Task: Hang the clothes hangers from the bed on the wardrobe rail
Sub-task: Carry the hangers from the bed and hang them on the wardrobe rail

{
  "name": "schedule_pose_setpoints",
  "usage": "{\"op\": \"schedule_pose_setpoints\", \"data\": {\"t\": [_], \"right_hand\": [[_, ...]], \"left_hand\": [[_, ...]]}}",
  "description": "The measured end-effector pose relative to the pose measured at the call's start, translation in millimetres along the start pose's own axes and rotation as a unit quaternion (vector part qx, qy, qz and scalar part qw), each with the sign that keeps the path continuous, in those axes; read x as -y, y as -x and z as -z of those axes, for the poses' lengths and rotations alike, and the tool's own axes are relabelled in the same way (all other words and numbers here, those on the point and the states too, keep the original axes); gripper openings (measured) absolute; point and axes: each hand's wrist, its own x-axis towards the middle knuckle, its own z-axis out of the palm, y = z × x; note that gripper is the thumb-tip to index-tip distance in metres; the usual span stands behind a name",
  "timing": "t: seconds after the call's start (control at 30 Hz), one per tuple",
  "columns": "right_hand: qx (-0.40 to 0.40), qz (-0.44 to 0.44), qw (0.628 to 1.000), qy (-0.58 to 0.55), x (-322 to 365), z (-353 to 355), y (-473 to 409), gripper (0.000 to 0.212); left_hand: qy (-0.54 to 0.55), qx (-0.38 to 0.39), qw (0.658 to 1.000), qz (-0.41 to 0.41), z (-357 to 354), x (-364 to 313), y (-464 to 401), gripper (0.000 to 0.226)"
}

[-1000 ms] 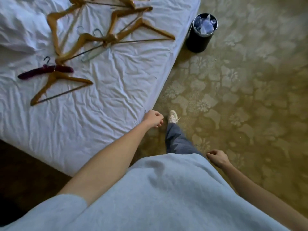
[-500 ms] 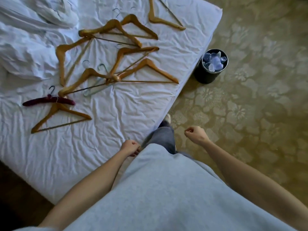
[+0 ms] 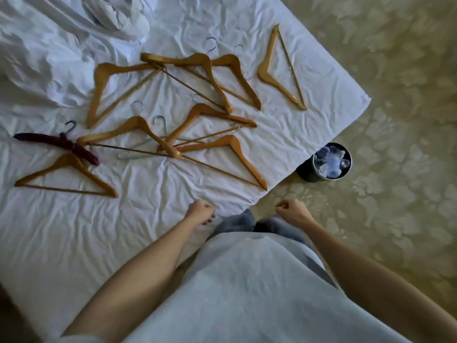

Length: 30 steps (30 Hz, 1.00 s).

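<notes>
Standing at the bed corner, pre-pick: left hand and right hand loosely curled, empty. Hangers scattered on the bed. Next I'd reach the nearest hanger.

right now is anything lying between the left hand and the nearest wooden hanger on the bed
Nothing visible. Only bare wrinkled sheet lies between the empty left hand and the nearest wooden hanger, whose tip points toward the bed corner. The wardrobe rail is out of view, so that path can't be judged.

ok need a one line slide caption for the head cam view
Both hands, left hand and right hand, empty near wooden hangers scattered on the bed.
</notes>
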Motion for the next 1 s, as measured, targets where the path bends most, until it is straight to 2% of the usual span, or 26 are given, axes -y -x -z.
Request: {"op": "schedule_pose_setpoints", "data": {"t": [0.23,0.4,0.5,0.67,0.77,0.87,1.0], "right_hand": [[0.058,0.052,0.995,0.053,59,33,-82,0.019],[0.078,0.077,0.990,0.084,99,25,-161,0.028],[0.061,0.099,0.986,0.120,113,12,-207,0.034],[0.036,0.120,0.981,0.147,114,-22,-261,0.042],[0.034,0.128,0.979,0.156,105,-44,-278,0.033],[0.025,0.154,0.978,0.138,100,-46,-287,0.021],[0.054,0.171,0.980,0.091,88,-23,-281,0.023]], "left_hand": [[0.069,-0.059,0.996,-0.015,19,-118,-67,0.020],[0.063,-0.144,0.988,-0.002,42,-175,-141,0.023],[0.036,-0.215,0.976,0.014,58,-201,-193,0.031],[-0.051,-0.325,0.943,0.047,106,-203,-279,0.053],[-0.132,-0.325,0.933,0.075,134,-185,-317,0.068],[-0.186,-0.327,0.925,0.060,141,-162,-338,0.054],[-0.177,-0.318,0.931,0.035,134,-149,-323,0.038]]}}
